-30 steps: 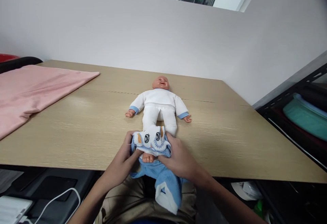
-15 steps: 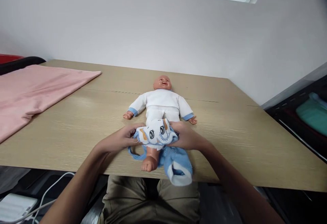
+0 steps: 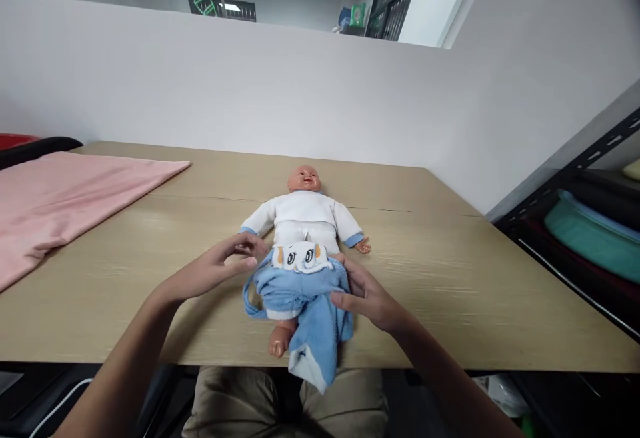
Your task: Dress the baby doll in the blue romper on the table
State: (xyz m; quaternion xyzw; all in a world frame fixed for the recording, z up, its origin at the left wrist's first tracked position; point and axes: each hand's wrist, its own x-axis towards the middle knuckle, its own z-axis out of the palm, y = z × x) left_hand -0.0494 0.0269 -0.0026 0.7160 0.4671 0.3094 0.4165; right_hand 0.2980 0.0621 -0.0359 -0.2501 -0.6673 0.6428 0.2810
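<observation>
Doll (image 3: 304,206) in a white suit lies face up at the middle of the wooden table (image 3: 475,291), head toward 12 o'clock, one bare foot reaching the near edge at 6 o'clock. Blue terry garment (image 3: 305,298) covers its legs from the waist down, with one trouser end hanging off the table edge. White bib panel (image 3: 300,256) at the waist bears embroidered cartoon eyes with orange patches. From 9 o'clock the left hand (image 3: 220,268) comes in low over the table, palm turned inward, its fingers loosely spread and released, their tips just beside the bib's edge and the doll's cuff. From 4 o'clock the right hand (image 3: 367,291) lies along the garment's side, thumb up by the bib corner, fingers bent onto the blue cloth; whether they pinch a fold cannot be told. Pink cloth (image 3: 65,198) is spread at 9 to 10 o'clock, well apart. Behind the table stands a white partition (image 3: 250,91), and at 3 o'clock a black shelf rack (image 3: 575,178) holds a teal bundle (image 3: 595,238).
</observation>
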